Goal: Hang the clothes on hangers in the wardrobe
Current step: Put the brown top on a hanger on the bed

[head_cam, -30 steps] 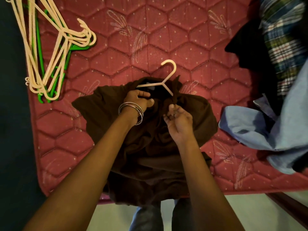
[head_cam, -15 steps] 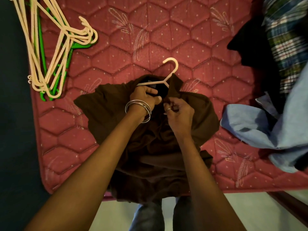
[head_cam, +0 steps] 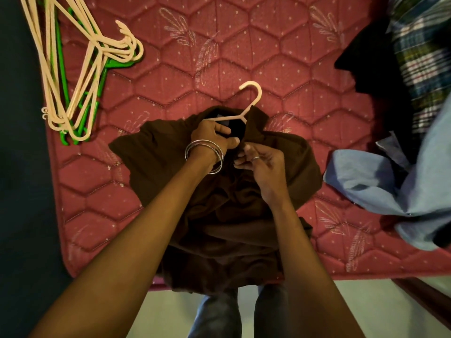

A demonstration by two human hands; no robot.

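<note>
Brown shirt [head_cam: 170, 152] lies on the red mattress [head_cam: 268, 59], hem over the near edge. Left hand [head_cam: 211, 136] grips its collar, right hand [head_cam: 262, 164] pinches the front placket beside it. Cream hanger [head_cam: 252, 98] sits in the neck. Spare hangers [head_cam: 80, 69] far left, clothes pile [head_cam: 390, 181] right.

Most of the cream hanger [head_cam: 244, 106] is concealed inside the brown garment [head_cam: 288, 167]; only hook and one arm are exposed. Right of the garment, the plaid cloth [head_cam: 422, 45] is blurred and cropped by the frame edge.
</note>
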